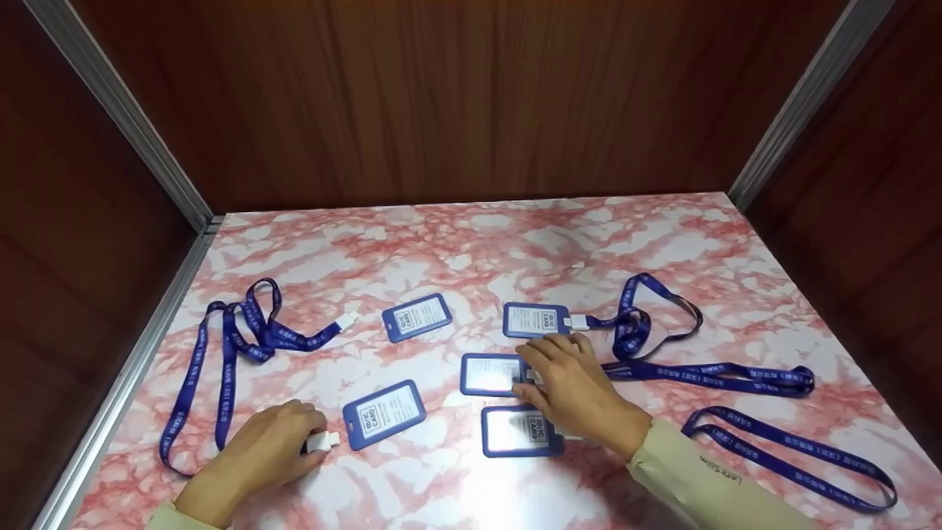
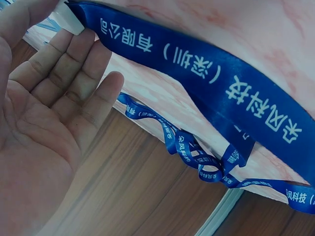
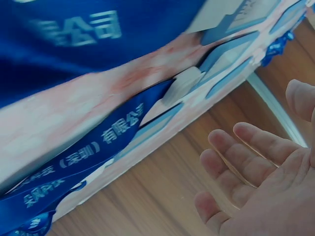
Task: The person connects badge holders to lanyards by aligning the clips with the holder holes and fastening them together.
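My left hand (image 1: 268, 449) pinches the white clip (image 1: 321, 442) of a blue lanyard (image 2: 197, 64) between thumb and fingertips. Just right of that clip lies a blue-framed badge holder (image 1: 386, 416), its slotted end facing the clip. My right hand (image 1: 578, 383) hovers over the right-hand group with fingers spread, overlapping the clip end of the middle badge holder (image 1: 486, 372). In the right wrist view the palm and fingers (image 3: 243, 169) are relaxed and hold nothing. Below that hand is another badge holder (image 1: 515, 440), its white clip partly hidden by the wrist.
A badge holder (image 1: 416, 318) without a lanyard lies farther back. To its right, another badge holder (image 1: 522, 320) is joined to a coiled lanyard (image 1: 633, 327). A second lanyard (image 1: 353, 324) lies bunched at left. Wooden panels (image 1: 471, 96) enclose the marbled table (image 1: 471, 243).
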A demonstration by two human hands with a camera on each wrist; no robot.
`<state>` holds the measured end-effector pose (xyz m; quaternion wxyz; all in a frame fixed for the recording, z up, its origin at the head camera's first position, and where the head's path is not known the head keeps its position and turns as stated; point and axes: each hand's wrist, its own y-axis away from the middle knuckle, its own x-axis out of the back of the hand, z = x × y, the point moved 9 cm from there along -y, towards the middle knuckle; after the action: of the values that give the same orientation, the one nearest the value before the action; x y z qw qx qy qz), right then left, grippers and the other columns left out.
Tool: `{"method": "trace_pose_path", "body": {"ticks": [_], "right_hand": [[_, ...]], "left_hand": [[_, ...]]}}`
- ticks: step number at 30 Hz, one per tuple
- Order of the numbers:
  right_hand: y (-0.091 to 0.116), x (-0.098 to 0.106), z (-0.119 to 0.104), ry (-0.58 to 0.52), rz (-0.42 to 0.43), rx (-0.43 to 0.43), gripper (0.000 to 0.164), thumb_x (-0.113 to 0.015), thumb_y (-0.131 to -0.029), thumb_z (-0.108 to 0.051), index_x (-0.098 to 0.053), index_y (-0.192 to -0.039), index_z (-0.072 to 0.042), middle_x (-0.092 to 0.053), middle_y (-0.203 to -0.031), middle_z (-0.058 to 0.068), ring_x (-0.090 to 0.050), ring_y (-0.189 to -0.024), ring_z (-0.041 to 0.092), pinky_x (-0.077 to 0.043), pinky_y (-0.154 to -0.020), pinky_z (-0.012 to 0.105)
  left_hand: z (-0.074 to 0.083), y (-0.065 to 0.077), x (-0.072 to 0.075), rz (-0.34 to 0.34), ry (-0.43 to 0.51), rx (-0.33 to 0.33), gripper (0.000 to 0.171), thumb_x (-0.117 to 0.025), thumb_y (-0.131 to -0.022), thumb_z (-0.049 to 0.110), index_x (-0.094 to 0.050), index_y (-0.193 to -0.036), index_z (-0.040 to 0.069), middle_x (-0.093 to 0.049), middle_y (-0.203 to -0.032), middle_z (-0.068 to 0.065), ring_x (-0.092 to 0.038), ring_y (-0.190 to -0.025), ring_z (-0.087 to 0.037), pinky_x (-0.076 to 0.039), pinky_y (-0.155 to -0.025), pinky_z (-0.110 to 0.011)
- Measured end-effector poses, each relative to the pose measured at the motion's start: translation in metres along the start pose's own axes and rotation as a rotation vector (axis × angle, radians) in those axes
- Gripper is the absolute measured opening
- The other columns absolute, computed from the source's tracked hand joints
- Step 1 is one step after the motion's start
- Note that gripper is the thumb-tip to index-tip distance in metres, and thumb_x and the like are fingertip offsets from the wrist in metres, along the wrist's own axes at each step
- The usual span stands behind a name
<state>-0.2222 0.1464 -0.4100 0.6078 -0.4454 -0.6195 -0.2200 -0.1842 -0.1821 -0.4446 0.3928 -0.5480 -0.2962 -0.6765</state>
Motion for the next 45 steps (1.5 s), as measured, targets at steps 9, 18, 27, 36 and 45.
{"method": "trace_pose_path", "body": {"ticks": [9,18,27,36,45], "right_hand": [[-0.009,0.0,-0.015,0.007,0.016,0.041,0.057,-0.054,-0.091,-0.054,-0.057,-0.13,-0.013,-0.059,-0.128,0.006,-0.049,-0.119,0.025,-0.028,-0.1,0.054],[-0.022,0.001,-0.035,0.011,0.082,0.13,0.049,-0.068,-0.086,-0.038,-0.06,-0.125,-0.009,-0.063,-0.119,0.005,-0.053,-0.112,0.026,-0.033,-0.095,0.052],[-0.035,-0.006,-0.053,0.011,0.058,0.164,0.052,-0.073,-0.082,-0.039,-0.061,-0.124,-0.01,-0.063,-0.119,0.005,-0.053,-0.111,0.025,-0.033,-0.094,0.053],[-0.048,-0.016,-0.063,-0.007,-0.016,0.142,0.056,-0.07,-0.083,-0.045,-0.058,-0.128,-0.013,-0.061,-0.124,0.003,-0.05,-0.117,0.025,-0.03,-0.1,0.054],[-0.06,-0.023,-0.076,-0.004,-0.008,0.181,0.057,-0.076,-0.078,-0.041,-0.06,-0.124,-0.013,-0.063,-0.12,0.003,-0.052,-0.113,0.024,-0.032,-0.095,0.051]], "left_hand": [[0.003,-0.003,0.003,0.013,0.0,-0.008,0.021,-0.08,-0.074,0.027,-0.063,-0.077,0.016,-0.053,-0.072,0.006,-0.04,-0.063,-0.008,-0.038,-0.056,-0.029],[0.003,-0.002,0.003,0.04,-0.021,-0.019,0.022,-0.081,-0.073,0.027,-0.061,-0.075,0.016,-0.051,-0.07,0.006,-0.039,-0.064,-0.009,-0.036,-0.056,-0.029],[0.002,0.004,0.006,0.081,-0.017,-0.023,0.023,-0.081,-0.073,0.026,-0.06,-0.073,0.016,-0.051,-0.068,0.005,-0.039,-0.063,-0.009,-0.036,-0.055,-0.029],[0.002,0.004,0.007,0.078,-0.002,-0.002,0.025,-0.081,-0.074,0.027,-0.058,-0.071,0.016,-0.043,-0.067,0.009,-0.038,-0.063,-0.01,-0.033,-0.056,-0.028],[0.0,0.009,0.009,0.13,-0.017,-0.019,0.027,-0.083,-0.071,0.024,-0.057,-0.068,0.017,-0.044,-0.065,0.01,-0.036,-0.062,-0.008,-0.032,-0.055,-0.027]]}}
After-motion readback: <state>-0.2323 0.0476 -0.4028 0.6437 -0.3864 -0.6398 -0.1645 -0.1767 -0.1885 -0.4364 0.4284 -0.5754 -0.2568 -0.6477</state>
